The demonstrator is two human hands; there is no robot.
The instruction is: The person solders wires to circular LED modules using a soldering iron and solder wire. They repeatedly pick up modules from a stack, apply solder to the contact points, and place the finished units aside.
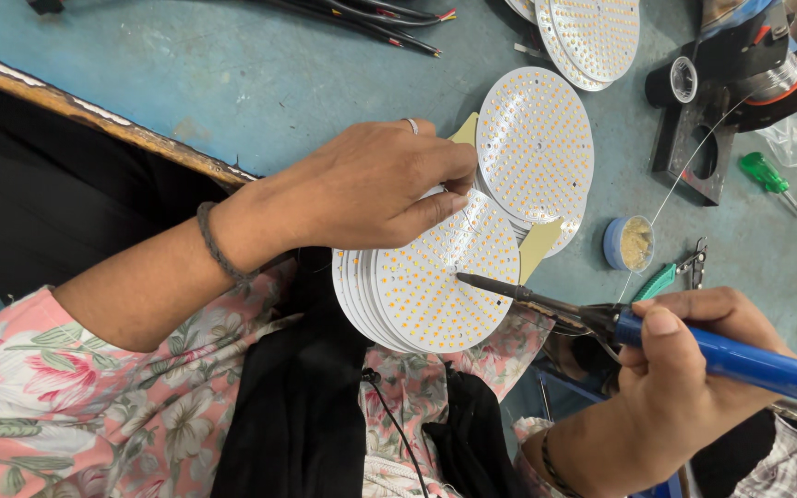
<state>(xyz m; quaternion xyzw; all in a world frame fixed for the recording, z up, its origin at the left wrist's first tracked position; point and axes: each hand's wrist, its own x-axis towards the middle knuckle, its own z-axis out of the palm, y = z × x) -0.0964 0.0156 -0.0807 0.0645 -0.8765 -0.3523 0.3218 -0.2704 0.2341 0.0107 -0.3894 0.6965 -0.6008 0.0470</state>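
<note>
The blue-green table (260, 74) fills most of the view, its worn edge running from nine o'clock toward the centre. At the centre a fanned stack of round white boards (431, 290), each dotted with small yellow lights, overhangs that edge above the person's flowered lap, probably so the top one sits close and easy to reach. The left hand (375, 184), coming in from eight o'clock, lies on the top board with fingers curled and fingertips pinching at its upper rim, seemingly steadying it and feeding the thin wire (684, 171) that runs off toward two o'clock. Just beyond, at one o'clock, a second pile of boards (535, 143) rests on yellow card, and a third pile (592, 32) sits at twelve. The right hand (694, 355), at four o'clock, is clenched around the blue handle of a soldering iron (601, 318), held like a pen so its dark tip touches the right rim of the top board. At two o'clock stands a black wire holder (707, 111). Smaller things lie at three o'clock: a little blue tin (629, 243), a green screwdriver (767, 175) and green-handled pliers (671, 272).
</note>
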